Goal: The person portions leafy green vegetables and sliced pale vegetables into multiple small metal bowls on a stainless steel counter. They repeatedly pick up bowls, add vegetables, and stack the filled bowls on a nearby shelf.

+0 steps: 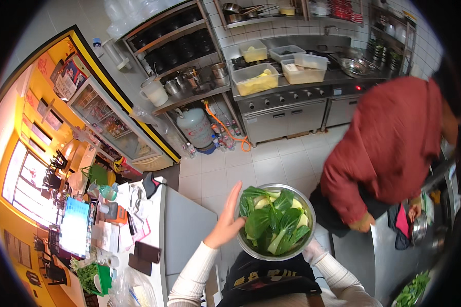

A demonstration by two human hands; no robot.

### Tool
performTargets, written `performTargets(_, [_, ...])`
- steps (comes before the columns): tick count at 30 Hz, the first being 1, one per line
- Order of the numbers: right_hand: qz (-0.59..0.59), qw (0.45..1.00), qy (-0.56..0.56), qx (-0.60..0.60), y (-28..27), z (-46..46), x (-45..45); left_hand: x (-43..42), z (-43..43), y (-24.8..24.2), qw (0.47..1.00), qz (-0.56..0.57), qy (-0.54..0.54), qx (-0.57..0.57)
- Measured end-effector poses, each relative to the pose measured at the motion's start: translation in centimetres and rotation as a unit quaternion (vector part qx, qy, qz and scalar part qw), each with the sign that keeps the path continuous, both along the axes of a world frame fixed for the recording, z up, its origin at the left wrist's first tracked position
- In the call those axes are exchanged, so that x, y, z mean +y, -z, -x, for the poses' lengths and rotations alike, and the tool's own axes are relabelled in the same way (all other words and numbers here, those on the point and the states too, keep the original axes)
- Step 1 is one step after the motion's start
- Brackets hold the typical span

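A round stainless steel bowl (pixel 311 226) sits in front of my apron, filled with green bok choy leaves (pixel 271 220). Pale yellowish slices (pixel 297 204) show among the greens. My right hand (pixel 314 251), in a clear plastic glove, supports the bowl from its lower right side; most of its fingers are hidden beneath. At the bowl's left side is my left hand (pixel 228 218), bare, with its fingers stretched upward and the thumb apart. The thumb tip meets the edge of the bowl or leaves; I cannot tell which.
Close on the right, a person in a red jacket (pixel 392 142) leans over a steel counter (pixel 384 261). A white counter (pixel 159 230) with phones and papers stands left. Ahead are a stove (pixel 284 115) bearing plastic tubs, and a gas cylinder (pixel 196 128) with an orange hose.
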State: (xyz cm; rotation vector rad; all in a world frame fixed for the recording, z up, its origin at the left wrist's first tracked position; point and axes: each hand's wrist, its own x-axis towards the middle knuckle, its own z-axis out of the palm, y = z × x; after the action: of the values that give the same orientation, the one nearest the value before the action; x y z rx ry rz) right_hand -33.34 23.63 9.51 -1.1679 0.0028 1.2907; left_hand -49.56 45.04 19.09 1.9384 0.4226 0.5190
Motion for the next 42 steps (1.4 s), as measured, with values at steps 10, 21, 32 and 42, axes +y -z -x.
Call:
performTargets(10, [0.025,0.992,0.125,-0.008,0.5,-13.5,20.0,23.1,-19.5,0.4,0.976,-0.14,0.163,-0.021])
performTargets(21, [0.022,0.893,0.449,-0.035,4.7,-29.9,24.1,27.1,-51.0,6.4,0.904,0.156,0.387,-0.097])
performTargets(32, [0.007,0.818,0.574,-0.038,7.5,-54.1,20.2,21.5,-81.0,7.6,0.825,0.178,0.532,-0.07])
performTargets(42, [0.048,0.786,0.615,-0.039,6.7,-75.6,12.7,10.5,-111.6,4.8,0.653,0.194,0.73,0.062])
